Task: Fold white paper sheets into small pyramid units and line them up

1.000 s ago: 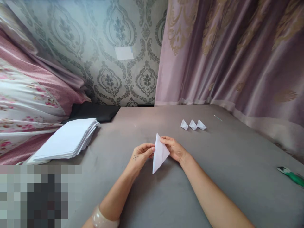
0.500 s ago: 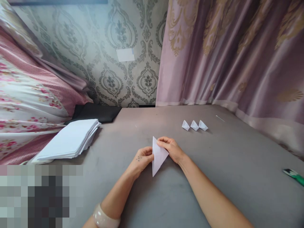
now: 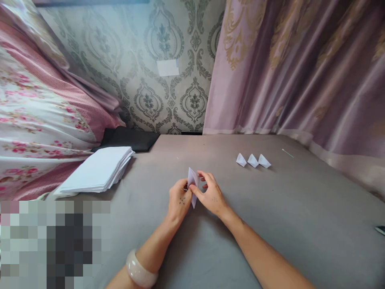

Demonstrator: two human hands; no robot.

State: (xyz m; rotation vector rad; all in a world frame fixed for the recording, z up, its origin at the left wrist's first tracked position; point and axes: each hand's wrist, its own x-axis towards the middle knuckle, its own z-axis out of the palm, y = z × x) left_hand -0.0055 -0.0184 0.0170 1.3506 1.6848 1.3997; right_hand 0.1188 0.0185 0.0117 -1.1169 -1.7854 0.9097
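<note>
Between my two hands is a piece of folded white paper (image 3: 193, 177), held upright above the grey tabletop (image 3: 144, 224). Its pointed top and bottom tips show, while its middle is partly covered by fingers. My left hand (image 3: 179, 200) pinches its left side. On the right, my right hand (image 3: 211, 196) grips it with the thumb across the front and the fingers behind, partly spread. Beyond my right hand stand three small folded paper shapes (image 3: 253, 161) in a row, each with a peak.
A stack of white paper (image 3: 98, 168) lies at the left beside a black flat case (image 3: 129, 139). A thin stick (image 3: 288, 153) rests at the back right. A dark-tipped object (image 3: 380, 230) shows at the right edge. Curtains (image 3: 270, 80) hang along the right side.
The folded paper has turned, now looking narrower and smaller. My right thumb has come down to its front middle, and my left hand has rotated. The view has shifted slightly left.
</note>
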